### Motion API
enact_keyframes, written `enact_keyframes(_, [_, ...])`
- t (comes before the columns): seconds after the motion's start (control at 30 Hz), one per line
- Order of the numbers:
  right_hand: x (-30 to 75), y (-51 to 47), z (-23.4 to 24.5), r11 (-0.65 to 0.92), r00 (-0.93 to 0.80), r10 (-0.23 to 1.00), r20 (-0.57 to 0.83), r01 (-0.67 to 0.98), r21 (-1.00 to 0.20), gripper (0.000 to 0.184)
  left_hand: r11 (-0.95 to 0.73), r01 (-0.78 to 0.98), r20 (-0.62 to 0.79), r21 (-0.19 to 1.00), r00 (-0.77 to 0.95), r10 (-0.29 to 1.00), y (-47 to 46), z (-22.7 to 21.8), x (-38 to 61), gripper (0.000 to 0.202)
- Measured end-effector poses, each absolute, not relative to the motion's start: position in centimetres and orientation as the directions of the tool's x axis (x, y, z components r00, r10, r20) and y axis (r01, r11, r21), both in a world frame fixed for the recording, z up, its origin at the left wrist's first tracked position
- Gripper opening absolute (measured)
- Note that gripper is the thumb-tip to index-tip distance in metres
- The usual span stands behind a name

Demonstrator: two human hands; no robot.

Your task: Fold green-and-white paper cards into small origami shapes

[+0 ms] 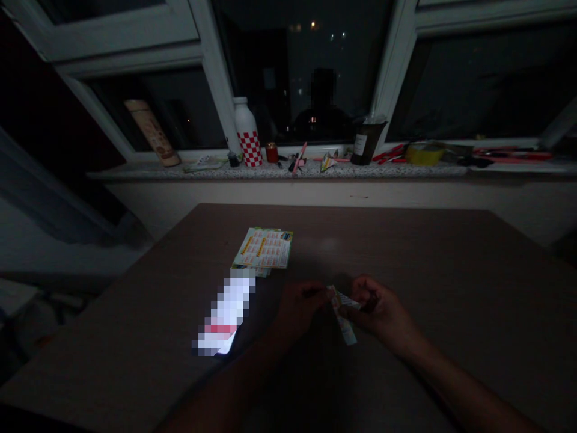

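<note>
Printed paper strip (345,328): clamped between fingers of left hand (303,302) and right hand (383,310); likely light, flexible, easily creased; best pinched gently along edges.

The left hand (303,302), dimmer and in shadow, points its pinched fingertips (323,294) toward the right hand (383,310), close by but apart. The right hand's thumb (359,317) stretches toward the left hand, its fingers (367,284) curled above that thumb. Behind each hand, its bare forearm (the left one (229,382) much darker, the right one (464,382) better lit) slants back and outward.
</note>
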State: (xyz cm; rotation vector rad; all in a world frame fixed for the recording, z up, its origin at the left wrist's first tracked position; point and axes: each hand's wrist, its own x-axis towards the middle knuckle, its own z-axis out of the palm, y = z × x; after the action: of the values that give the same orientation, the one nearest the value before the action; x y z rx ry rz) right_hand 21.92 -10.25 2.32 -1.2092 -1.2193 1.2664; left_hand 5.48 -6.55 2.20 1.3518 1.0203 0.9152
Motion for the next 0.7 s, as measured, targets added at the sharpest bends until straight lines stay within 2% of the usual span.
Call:
enact_keyframes(0.43, [22.2, -10.1, 1.1, -0.073, -0.051, 0.996, -0.067, -0.124, -0.990, 0.035, 0.068, -0.011, -0.065, 0.998, 0.206, 0.977, -6.2, 2.1, 5.5, 0.018])
enact_keyframes(0.57, [22.2, -10.0, 1.3, -0.069, -0.022, 0.998, -0.066, -0.176, -0.982, 0.036, 0.068, -0.033, -0.058, 0.997, 0.243, 0.968, -6.3, 2.0, 5.5, 0.025])
enact_keyframes(0.7, [22.1, -10.1, 1.8, -0.052, -0.014, 0.999, -0.050, -0.189, -0.981, 0.036, 0.036, 0.030, -0.044, 0.999, 0.301, 0.953, -6.7, 1.7, 5.7, 0.028])
